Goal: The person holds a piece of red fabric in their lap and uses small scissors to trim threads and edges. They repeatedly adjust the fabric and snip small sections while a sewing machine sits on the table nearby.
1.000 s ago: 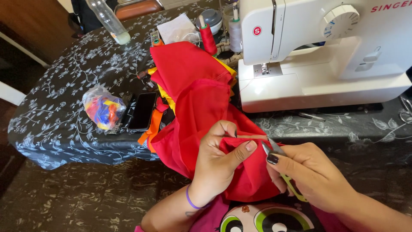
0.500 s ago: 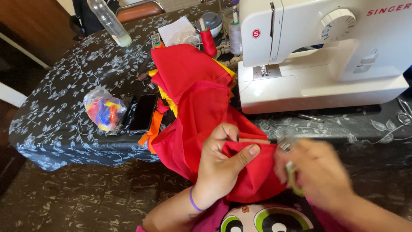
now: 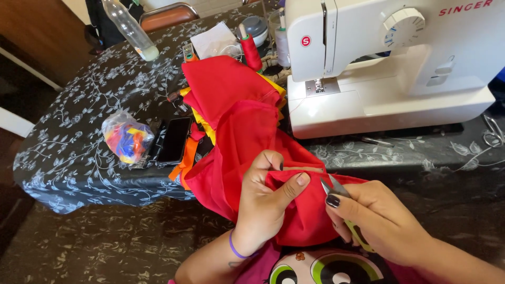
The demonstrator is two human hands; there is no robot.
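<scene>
A long red cloth (image 3: 236, 110) drapes from the table down onto my lap. My left hand (image 3: 265, 197) pinches a fold of it near the lower end, thumb on top. My right hand (image 3: 376, 215) holds small metal thread snips (image 3: 332, 186) with a yellow-green handle, their tips right at the fold beside my left thumb. Yellow and orange fabric pieces (image 3: 202, 129) peek out from under the red cloth.
A white sewing machine (image 3: 384, 68) stands at the right on a black floral tablecloth (image 3: 89, 121). A red thread spool (image 3: 251, 50), a plastic bottle (image 3: 129, 29), a black phone (image 3: 173, 139), a bag of coloured scraps (image 3: 126, 138) and scissors (image 3: 492, 134) lie around.
My right hand has come back to the fold with the snips after a quick blurred move. My left hand keeps its pinch on the red cloth.
</scene>
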